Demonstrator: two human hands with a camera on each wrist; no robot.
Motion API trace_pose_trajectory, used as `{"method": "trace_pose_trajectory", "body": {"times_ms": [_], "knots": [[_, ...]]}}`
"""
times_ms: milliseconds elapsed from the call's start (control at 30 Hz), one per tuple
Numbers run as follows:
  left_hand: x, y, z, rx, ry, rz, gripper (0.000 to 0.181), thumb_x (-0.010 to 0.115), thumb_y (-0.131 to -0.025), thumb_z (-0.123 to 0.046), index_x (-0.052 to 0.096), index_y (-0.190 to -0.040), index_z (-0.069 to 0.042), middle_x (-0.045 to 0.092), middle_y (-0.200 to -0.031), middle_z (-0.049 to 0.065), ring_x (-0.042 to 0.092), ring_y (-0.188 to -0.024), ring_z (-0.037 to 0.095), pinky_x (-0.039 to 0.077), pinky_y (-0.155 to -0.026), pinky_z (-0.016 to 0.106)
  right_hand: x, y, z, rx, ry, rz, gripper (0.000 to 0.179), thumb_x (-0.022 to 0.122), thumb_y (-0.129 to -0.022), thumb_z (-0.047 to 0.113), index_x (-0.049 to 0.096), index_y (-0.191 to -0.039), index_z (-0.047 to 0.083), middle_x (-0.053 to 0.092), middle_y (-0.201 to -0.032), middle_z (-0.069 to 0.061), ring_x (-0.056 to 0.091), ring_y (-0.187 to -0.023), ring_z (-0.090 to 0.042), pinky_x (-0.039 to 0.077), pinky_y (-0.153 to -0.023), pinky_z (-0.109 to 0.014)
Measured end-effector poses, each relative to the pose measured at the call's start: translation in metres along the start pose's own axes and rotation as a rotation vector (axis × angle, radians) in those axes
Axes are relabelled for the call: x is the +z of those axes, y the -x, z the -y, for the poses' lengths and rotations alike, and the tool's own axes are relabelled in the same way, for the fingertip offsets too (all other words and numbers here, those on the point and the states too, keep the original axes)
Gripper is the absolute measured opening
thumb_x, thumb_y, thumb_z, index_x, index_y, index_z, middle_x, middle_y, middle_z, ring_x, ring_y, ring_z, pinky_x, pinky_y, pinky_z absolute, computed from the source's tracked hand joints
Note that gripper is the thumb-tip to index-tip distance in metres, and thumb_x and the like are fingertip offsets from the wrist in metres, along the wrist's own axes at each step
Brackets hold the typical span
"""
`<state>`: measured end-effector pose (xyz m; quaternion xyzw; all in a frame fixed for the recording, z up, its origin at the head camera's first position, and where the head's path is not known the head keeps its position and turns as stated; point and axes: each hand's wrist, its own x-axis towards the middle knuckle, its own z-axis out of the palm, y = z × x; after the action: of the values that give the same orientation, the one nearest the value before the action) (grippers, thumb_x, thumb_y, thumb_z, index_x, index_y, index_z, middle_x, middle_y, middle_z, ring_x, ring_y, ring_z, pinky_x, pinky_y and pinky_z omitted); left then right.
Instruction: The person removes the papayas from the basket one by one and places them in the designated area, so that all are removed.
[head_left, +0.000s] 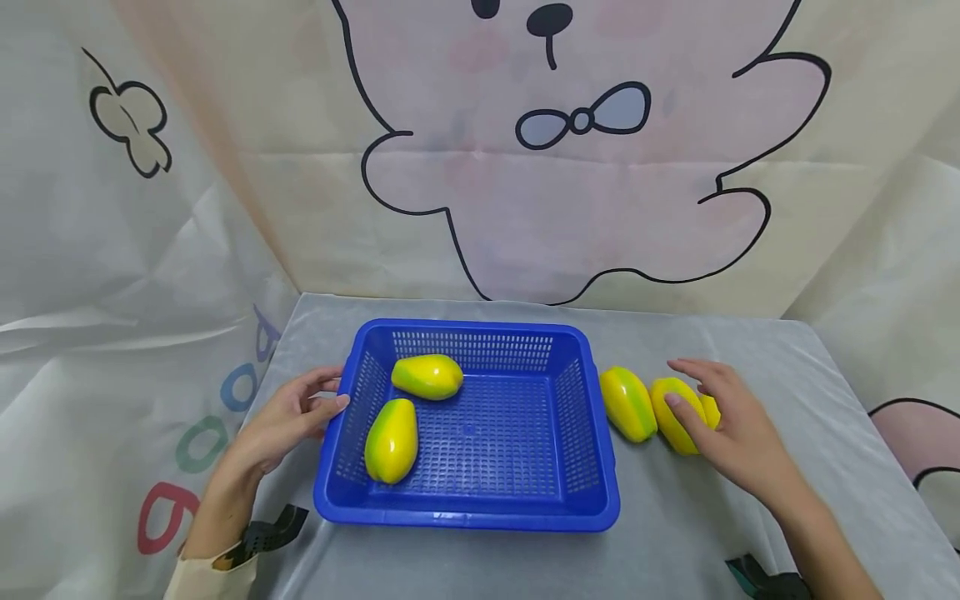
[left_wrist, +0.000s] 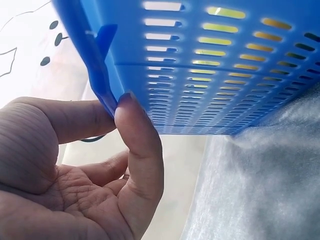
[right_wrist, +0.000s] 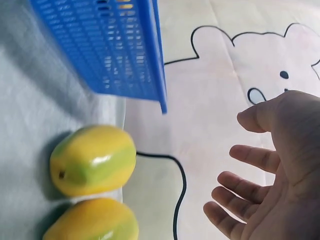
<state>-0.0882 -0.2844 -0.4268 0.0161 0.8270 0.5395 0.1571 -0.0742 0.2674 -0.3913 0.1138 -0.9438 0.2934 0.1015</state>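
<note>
Grey cloth table (head_left: 465, 571), apparent loading step

Backdrop (head_left: 300, 200) with a line-drawn animal stands behind the table. Blue basket (head_left: 465, 518) sits on the cloth; inside, at its left side, lie two yellow-green fruits: a rear fruit (head_left: 427, 377) and a front fruit (head_left: 392, 442). Outside, just right of the basket, a near fruit (head_left: 628, 404), a middle fruit (head_left: 672, 417) and a far fruit (head_left: 710, 410) lie in a row, the last mostly hidden.

Left hand (head_left: 288, 421): pinching the basket rim between thumb and finger. Right hand (head_left: 731, 425): nothing held, fingers parted, over the right end of the row.

Judgement: steadying the basket while reaching for a fruit — roughly mid-loading. Next move probably calls for lowering the right hand, closing round one fruit — smooth, likely slippery — and clearing the right rim.
</note>
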Motion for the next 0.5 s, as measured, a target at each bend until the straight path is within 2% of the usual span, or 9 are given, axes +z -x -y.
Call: {"method": "trace_pose_trajectory", "body": {"times_ms": [67,200,267,333,433,500], "knots": [[0.000,0.000,0.000,0.003,0.003,0.002,0.066,0.064,-0.099,-0.032,0.036,-0.152,-0.005,0.054,-0.137,0.024,0.067,-0.090,0.022,0.062,-0.071,0.031,0.001,-0.002,0.006,-0.008,-0.007,0.012,0.045,0.070,-0.095,0.024,0.060,-0.138,0.019,0.057,-0.140,-0.014,0.055,-0.120,-0.030,0.032,-0.088,-0.001],[0.003,-0.001,0.001,0.000,0.007,0.004,0.065,0.064,-0.099,-0.032,0.036,-0.152,-0.005,0.055,-0.135,0.024,0.067,-0.087,0.021,0.061,-0.070,0.031,0.004,-0.007,0.017,-0.025,-0.028,0.036,0.044,0.069,-0.095,0.023,0.059,-0.138,0.020,0.057,-0.141,-0.010,0.055,-0.124,-0.027,0.030,-0.092,0.003],[0.004,-0.001,0.001,-0.003,0.010,0.009,0.066,0.064,-0.099,-0.032,0.035,-0.153,-0.005,0.054,-0.136,0.023,0.067,-0.087,0.020,0.061,-0.069,0.031,0.005,-0.010,0.022,-0.042,-0.021,0.042,0.043,0.068,-0.096,0.023,0.060,-0.138,0.019,0.057,-0.141,-0.010,0.057,-0.121,-0.026,0.042,-0.095,-0.008],[0.004,-0.001,0.001,-0.004,0.010,0.014,0.066,0.063,-0.100,-0.032,0.035,-0.153,-0.005,0.053,-0.137,0.024,0.066,-0.087,0.019,0.061,-0.069,0.031,0.006,-0.013,0.028,-0.054,-0.023,0.046,0.042,0.067,-0.097,0.022,0.060,-0.138,0.018,0.057,-0.142,-0.009,0.059,-0.118,-0.027,0.053,-0.096,-0.027],[0.002,-0.002,-0.001,-0.004,0.008,0.014,0.065,0.062,-0.100,-0.031,0.035,-0.153,-0.003,0.053,-0.137,0.025,0.067,-0.087,0.018,0.061,-0.068,0.032,0.008,-0.018,0.037,-0.080,-0.019,0.070,0.042,0.066,-0.098,0.024,0.059,-0.138,0.019,0.056,-0.143,-0.009,0.060,-0.116,-0.028,0.055,-0.090,-0.056],[0.002,-0.003,-0.002,0.001,0.001,0.014,0.065,0.061,-0.101,-0.031,0.034,-0.153,-0.003,0.053,-0.136,0.025,0.067,-0.088,0.018,0.061,-0.068,0.032,0.010,-0.022,0.042,-0.095,-0.033,0.086,0.041,0.066,-0.098,0.025,0.059,-0.138,0.020,0.055,-0.144,-0.008,0.060,-0.120,-0.027,0.054,-0.093,-0.059]]}}
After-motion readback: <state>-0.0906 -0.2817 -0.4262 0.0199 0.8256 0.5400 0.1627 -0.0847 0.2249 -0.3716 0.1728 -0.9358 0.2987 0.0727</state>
